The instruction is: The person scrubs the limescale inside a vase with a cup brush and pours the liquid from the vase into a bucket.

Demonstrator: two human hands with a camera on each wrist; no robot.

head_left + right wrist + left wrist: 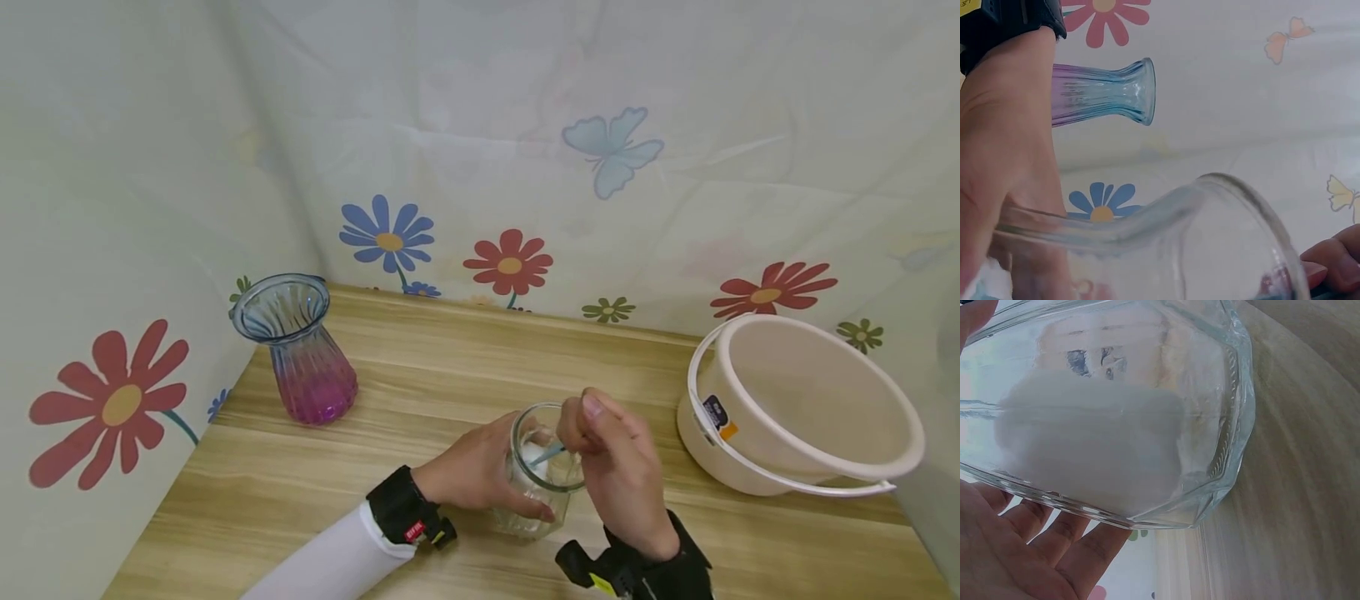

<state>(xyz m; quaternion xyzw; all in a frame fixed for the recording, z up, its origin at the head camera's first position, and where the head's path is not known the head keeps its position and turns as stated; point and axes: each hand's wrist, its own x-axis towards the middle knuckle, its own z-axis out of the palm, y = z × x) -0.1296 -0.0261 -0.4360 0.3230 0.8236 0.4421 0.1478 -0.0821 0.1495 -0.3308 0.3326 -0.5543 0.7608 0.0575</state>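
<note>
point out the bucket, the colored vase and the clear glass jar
Bucket (pixel 817 396), head view: inner wall.
Colored vase (pixel 311 371), head view: lower body.
Clear glass jar (pixel 1202 425), left wrist view: side wall near its base.

From up here the head view's looking forward and down over the table; the left wrist view's hugging the glass jar, upper left; the right's peering closely past it, catching the vase, upper left, which the head's sharing.
</note>
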